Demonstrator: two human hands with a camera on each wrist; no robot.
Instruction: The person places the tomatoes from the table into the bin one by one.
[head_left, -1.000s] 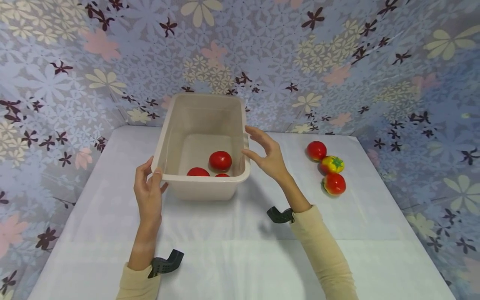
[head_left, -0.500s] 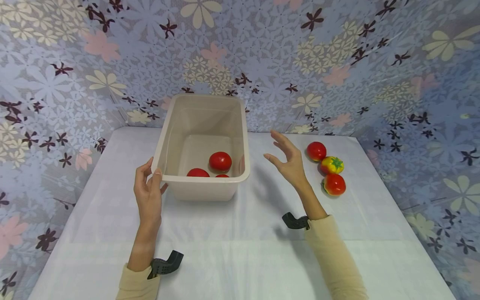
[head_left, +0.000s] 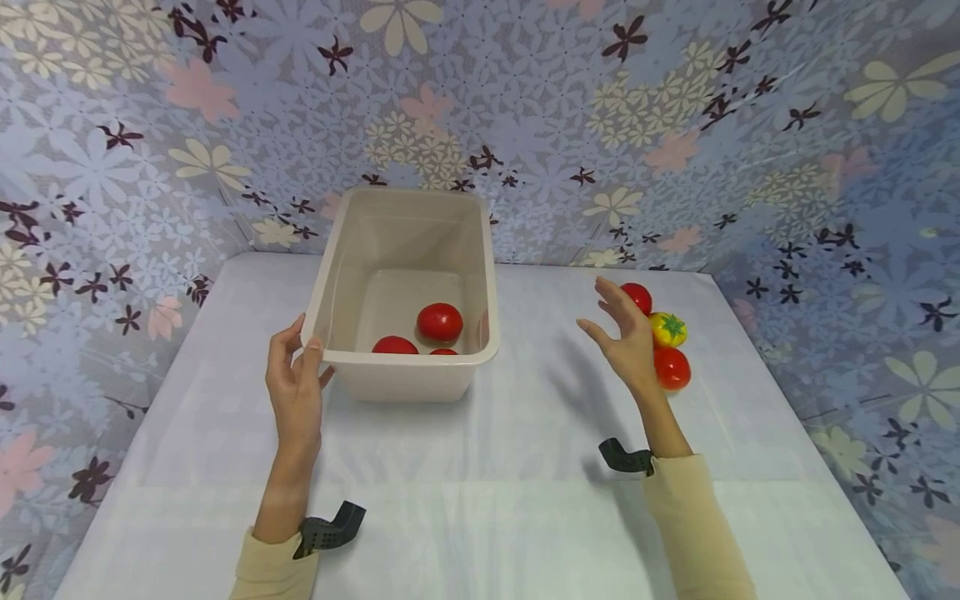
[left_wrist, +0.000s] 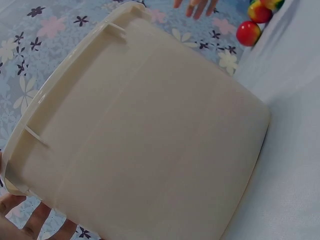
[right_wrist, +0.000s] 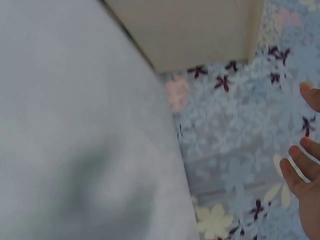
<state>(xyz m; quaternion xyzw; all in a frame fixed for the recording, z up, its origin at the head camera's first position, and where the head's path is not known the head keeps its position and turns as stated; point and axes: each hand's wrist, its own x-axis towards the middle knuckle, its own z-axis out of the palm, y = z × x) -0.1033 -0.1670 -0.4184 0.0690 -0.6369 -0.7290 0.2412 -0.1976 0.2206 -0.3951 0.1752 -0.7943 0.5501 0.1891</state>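
A beige plastic bin [head_left: 400, 358] stands on the white-covered table, facing up. My left hand [head_left: 295, 383] grips its near left corner, thumb over the rim and fingers beneath. In the left wrist view the bin's outer wall [left_wrist: 150, 125] fills most of the picture. Inside lie a red tomato-like fruit [head_left: 440, 322] and two more, partly hidden by the front rim. My right hand [head_left: 628, 346], fingers spread and holding nothing, is in the air just left of a red fruit [head_left: 637, 297], a yellow fruit with a green star-shaped top [head_left: 668, 330] and another red fruit [head_left: 672, 369], overlapping them in the head view.
The white table cloth [head_left: 450, 517] runs on in front of the bin and between it and the fruits. A flower-patterned backdrop [head_left: 540, 125] rises behind the table and along both sides. Each wrist wears a dark camera mount [head_left: 330, 529].
My right hand has left the bin's right rim and moved rightward to the fruits, with fingers still spread. The left hand and the bin have stayed in place.
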